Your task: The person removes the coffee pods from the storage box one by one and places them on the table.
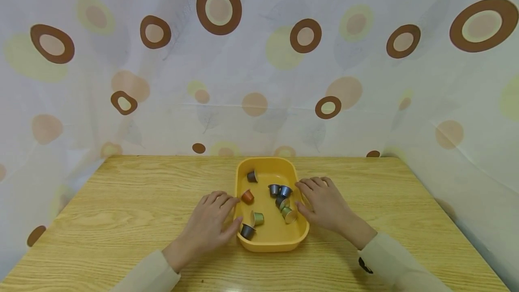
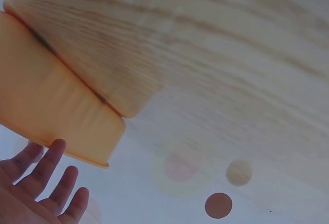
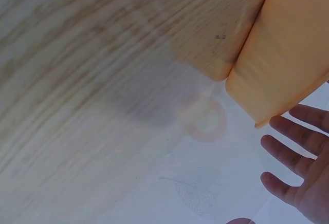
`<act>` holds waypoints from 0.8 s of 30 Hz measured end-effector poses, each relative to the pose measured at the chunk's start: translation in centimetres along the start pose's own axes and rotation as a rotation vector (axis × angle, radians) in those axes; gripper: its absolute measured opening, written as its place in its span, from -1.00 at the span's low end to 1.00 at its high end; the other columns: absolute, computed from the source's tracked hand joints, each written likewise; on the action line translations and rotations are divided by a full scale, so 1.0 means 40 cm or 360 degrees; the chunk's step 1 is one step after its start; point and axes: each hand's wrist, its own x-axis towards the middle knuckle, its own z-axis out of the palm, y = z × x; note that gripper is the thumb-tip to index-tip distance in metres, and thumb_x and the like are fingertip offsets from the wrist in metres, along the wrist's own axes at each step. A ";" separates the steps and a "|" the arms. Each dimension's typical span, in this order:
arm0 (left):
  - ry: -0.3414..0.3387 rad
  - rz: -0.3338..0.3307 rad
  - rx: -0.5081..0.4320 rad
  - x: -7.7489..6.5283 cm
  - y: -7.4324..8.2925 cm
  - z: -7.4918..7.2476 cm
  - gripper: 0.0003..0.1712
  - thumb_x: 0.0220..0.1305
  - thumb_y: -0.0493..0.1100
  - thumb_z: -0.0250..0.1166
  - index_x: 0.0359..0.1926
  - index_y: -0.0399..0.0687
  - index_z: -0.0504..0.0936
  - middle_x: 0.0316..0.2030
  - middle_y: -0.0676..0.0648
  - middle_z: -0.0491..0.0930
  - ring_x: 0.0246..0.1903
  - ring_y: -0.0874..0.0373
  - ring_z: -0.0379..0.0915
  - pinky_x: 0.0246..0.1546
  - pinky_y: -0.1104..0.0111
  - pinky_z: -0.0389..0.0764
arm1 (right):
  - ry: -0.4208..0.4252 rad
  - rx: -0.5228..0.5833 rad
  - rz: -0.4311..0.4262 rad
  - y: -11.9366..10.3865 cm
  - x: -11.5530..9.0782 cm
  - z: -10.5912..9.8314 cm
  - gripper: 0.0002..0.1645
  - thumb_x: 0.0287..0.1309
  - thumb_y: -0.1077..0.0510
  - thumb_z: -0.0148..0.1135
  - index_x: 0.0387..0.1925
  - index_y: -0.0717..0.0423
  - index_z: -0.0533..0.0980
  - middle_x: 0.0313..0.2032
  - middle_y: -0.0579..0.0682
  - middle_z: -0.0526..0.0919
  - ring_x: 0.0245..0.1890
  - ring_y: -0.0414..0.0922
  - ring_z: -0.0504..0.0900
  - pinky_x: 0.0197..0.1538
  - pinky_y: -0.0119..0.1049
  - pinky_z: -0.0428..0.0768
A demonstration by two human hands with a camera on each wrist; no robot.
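A yellow rectangular tray (image 1: 271,240) with rounded corners sits on the wooden table, holding several coffee capsules. On its left side lie a dark capsule (image 1: 252,176), an orange capsule (image 1: 247,197), a green capsule (image 1: 258,218) and a black capsule (image 1: 248,231). A blue capsule (image 1: 285,191) and a grey capsule (image 1: 274,190) lie among others toward the right. My left hand (image 1: 208,224) is at the left rim, fingers loosely extended; the left wrist view shows fingertips against the tray's outer wall (image 2: 61,95). My right hand (image 1: 328,204) rests its fingertips at the right rim, fingers spread.
The wooden table (image 1: 162,184) extends to both sides of the tray. A pale cloth (image 1: 251,57) with brown, peach and yellow spots hangs behind the table and along both sides.
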 end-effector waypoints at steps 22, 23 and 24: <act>-0.0039 -0.0110 -0.0016 0.048 -0.016 0.013 -0.61 0.24 0.06 0.10 -0.01 -0.02 0.54 -0.14 0.02 0.59 -0.05 0.05 0.43 -0.02 0.15 0.44 | 0.0121 -0.0004 -0.0165 -0.022 0.048 -0.027 -0.48 0.07 -0.14 0.19 -0.03 0.09 0.53 -0.09 -0.02 0.60 -0.05 -0.03 0.51 0.06 -0.03 0.40; -0.0036 -0.0113 -0.0022 0.051 -0.016 0.013 -0.61 0.24 0.06 0.10 -0.01 -0.02 0.55 -0.15 0.02 0.59 -0.06 0.05 0.43 -0.02 0.15 0.44 | 0.0122 -0.0002 -0.0175 -0.024 0.049 -0.027 -0.49 0.06 -0.15 0.19 -0.04 0.08 0.53 -0.09 -0.02 0.60 -0.06 -0.03 0.51 0.06 -0.03 0.40; -0.0034 -0.0115 -0.0028 0.053 -0.017 0.013 -0.61 0.23 0.05 0.11 -0.01 -0.03 0.55 -0.15 0.01 0.59 -0.06 0.04 0.43 -0.02 0.14 0.44 | 0.0125 -0.0002 -0.0186 -0.026 0.051 -0.028 -0.49 0.06 -0.15 0.20 -0.05 0.08 0.53 -0.10 -0.03 0.60 -0.06 -0.04 0.52 0.06 -0.04 0.40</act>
